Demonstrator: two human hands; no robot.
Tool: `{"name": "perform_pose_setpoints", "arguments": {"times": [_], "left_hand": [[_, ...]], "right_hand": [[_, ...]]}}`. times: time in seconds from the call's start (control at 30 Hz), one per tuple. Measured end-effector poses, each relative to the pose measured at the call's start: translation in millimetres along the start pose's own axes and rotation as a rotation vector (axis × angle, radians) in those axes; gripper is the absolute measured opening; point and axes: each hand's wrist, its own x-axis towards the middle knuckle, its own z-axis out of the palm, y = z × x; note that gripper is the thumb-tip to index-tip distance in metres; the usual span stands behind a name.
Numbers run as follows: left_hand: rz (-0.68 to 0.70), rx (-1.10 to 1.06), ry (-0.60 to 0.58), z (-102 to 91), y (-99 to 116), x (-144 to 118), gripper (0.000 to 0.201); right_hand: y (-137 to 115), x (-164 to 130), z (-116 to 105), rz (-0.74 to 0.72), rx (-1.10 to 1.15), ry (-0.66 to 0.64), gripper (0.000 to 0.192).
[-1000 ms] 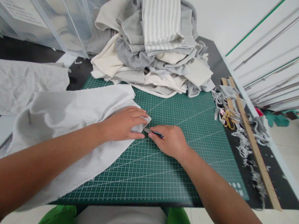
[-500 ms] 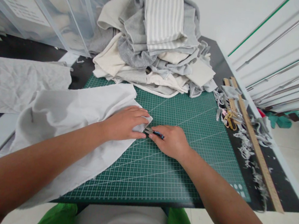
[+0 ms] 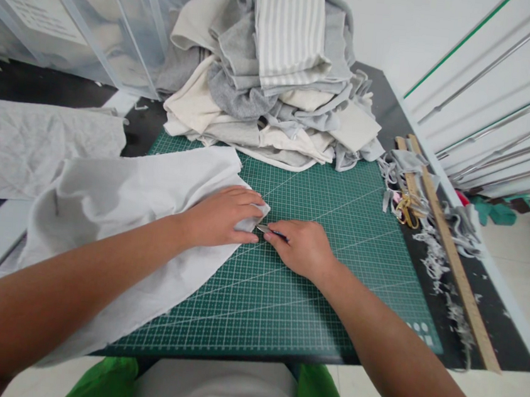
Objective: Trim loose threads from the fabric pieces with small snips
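A sheet of white fabric (image 3: 153, 180) lies across the left part of the green cutting mat (image 3: 281, 314). Its right-hand corner is gripped by my left hand (image 3: 225, 216), with the thumb below and the fingers above. My right hand (image 3: 305, 247) is closed around small thread snips (image 3: 265, 228) with a dark blue handle. The snips' metal tips point left at the fabric's edge, between the two hands. Whether the tips touch the cloth, I cannot tell. Most of the handle is hidden by my right hand.
A tall pile of grey, cream and striped cloth (image 3: 282, 80) stands at the mat's back. Clear plastic bins (image 3: 118, 19) are at back left. To the right lie wooden rulers (image 3: 453, 250), gold-handled scissors (image 3: 405, 211) and fabric scraps (image 3: 436, 261). Another pale cloth (image 3: 38, 149) lies left.
The snips' blades stood apart before and now look pressed together. Both hands and the fabric have stayed in nearly the same place.
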Motion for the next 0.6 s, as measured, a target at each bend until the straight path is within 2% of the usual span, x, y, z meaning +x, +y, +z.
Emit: {"name": "perform_pose_setpoints", "arguments": {"times": [0.37,0.6], "left_hand": [[-0.007,-0.031,0.008,1.1,-1.0,-0.4,0.045],[-0.01,-0.012,-0.001,0.2,-0.1,0.1,0.044]], "right_hand": [[1.0,1.0,-0.6,0.002,0.025,0.003,0.029],[3.8,-1.1,1.2,0.031,0.141,0.05,0.023]]}}
